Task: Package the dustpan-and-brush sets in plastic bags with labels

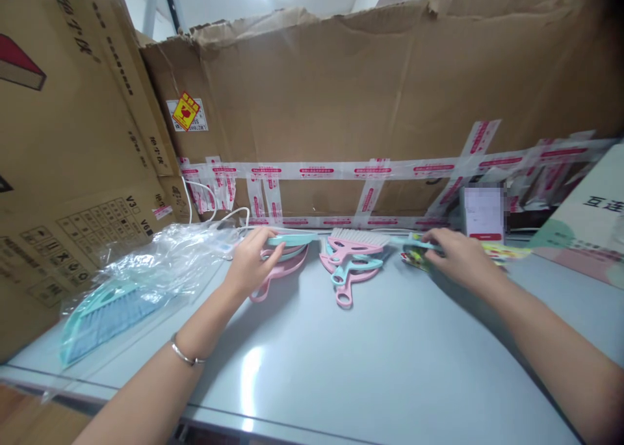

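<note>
Between clamped left fingers (277, 255) sits a turquoise dustpan (298, 240); between clamped right fingers (437, 234), a blurred turquoise piece (420, 243).

Both hands (256, 256) are bare; a thin silver bangle (182, 355) rings the left wrist (207, 331).

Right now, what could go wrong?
The overlapping pink and teal plastic hand brushes could slide apart if bumped.
The left hand, at the stacked pink and teal plastic pieces, might unsettle them.
The crumpled clear plastic bag hangs past the pale table's front edge and could get dragged off.
</note>
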Available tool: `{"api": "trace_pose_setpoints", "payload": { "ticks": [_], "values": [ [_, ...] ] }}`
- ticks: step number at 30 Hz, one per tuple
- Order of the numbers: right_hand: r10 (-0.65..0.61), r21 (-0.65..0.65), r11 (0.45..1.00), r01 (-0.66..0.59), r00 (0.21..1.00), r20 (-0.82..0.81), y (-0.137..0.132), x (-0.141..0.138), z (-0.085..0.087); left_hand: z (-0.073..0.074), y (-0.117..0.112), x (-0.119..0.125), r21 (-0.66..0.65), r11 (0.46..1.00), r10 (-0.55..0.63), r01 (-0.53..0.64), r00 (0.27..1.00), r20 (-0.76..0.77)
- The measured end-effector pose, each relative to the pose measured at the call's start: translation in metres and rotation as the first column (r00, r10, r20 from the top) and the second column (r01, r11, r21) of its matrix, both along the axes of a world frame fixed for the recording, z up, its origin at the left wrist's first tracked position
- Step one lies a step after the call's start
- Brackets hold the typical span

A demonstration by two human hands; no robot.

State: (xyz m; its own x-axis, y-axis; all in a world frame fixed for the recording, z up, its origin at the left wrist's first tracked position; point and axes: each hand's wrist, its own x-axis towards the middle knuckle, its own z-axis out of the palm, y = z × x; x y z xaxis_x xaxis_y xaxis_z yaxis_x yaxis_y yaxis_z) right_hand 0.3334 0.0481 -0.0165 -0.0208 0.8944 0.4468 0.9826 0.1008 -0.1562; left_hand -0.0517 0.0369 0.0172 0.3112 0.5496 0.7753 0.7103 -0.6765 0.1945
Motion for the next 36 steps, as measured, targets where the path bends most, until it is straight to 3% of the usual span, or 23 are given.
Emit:
{"api": "trace_pose_setpoints", "payload": {
  "ticks": [3, 6, 10, 14, 17, 20, 23, 26, 30, 34, 36],
  "values": [
    [-0.036, 0.145, 0.988, 0.052, 0.993, -0.113, -0.005, 0.004, 0.01, 0.0, 0.0, 0.0, -0.008, 1.0, -0.003, 0.003, 1.0, -0.003],
    [-0.124, 0.229, 0.956, 0.185, 0.958, -0.258, -0.01, 0.007, 0.017, 0.001, -0.001, 0.001, -0.015, 1.0, -0.007, 0.007, 1.0, 0.008],
    [-0.104, 0.317, 0.88, 0.353, 0.795, -0.597, -0.012, 0.002, 0.024, 0.002, -0.001, 0.0, -0.02, 0.999, 0.032, -0.03, 0.994, 0.102],
    [0.035, 0.317, 0.889, 0.33, 0.641, -0.767, -0.01, -0.008, 0.025, 0.006, 0.0, -0.006, 0.006, 0.99, 0.131, -0.139, 0.949, 0.287],
    [-0.002, 0.334, 0.886, 0.323, 0.722, -0.692, -0.011, -0.013, 0.022, 0.013, 0.001, -0.014, -0.009, 0.986, 0.153, -0.166, 0.885, 0.439],
    [-0.028, 0.393, 0.87, 0.296, 0.827, -0.562, -0.013, -0.018, 0.017, 0.02, 0.005, -0.024, 0.036, 0.998, 0.021, -0.053, 0.799, 0.601],
    [-0.003, 0.406, 0.874, 0.266, 0.839, -0.544, -0.013, -0.02, 0.013, 0.021, 0.012, -0.034, 0.074, 0.996, -0.013, -0.049, 0.745, 0.667],
    [0.002, 0.391, 0.885, 0.252, 0.839, -0.545, -0.011, -0.022, 0.01, 0.019, 0.016, -0.039, -0.049, 0.985, 0.162, -0.163, 0.807, 0.567],
    [0.035, 0.391, 0.899, 0.197, 0.858, -0.512, -0.01, -0.023, 0.003, 0.026, 0.005, -0.04, -0.32, 0.923, 0.302, -0.211, 0.915, 0.268],
    [0.067, 0.41, 0.901, 0.143, 0.887, -0.456, -0.01, -0.025, -0.001, 0.037, -0.016, -0.041, -0.567, 0.791, 0.18, -0.231, 0.973, -0.145],
    [0.095, 0.441, 0.889, 0.12, 0.895, -0.436, -0.01, -0.026, -0.002, 0.038, -0.023, -0.043, -0.574, 0.775, 0.111, -0.264, 0.951, -0.288]
  ]
}}
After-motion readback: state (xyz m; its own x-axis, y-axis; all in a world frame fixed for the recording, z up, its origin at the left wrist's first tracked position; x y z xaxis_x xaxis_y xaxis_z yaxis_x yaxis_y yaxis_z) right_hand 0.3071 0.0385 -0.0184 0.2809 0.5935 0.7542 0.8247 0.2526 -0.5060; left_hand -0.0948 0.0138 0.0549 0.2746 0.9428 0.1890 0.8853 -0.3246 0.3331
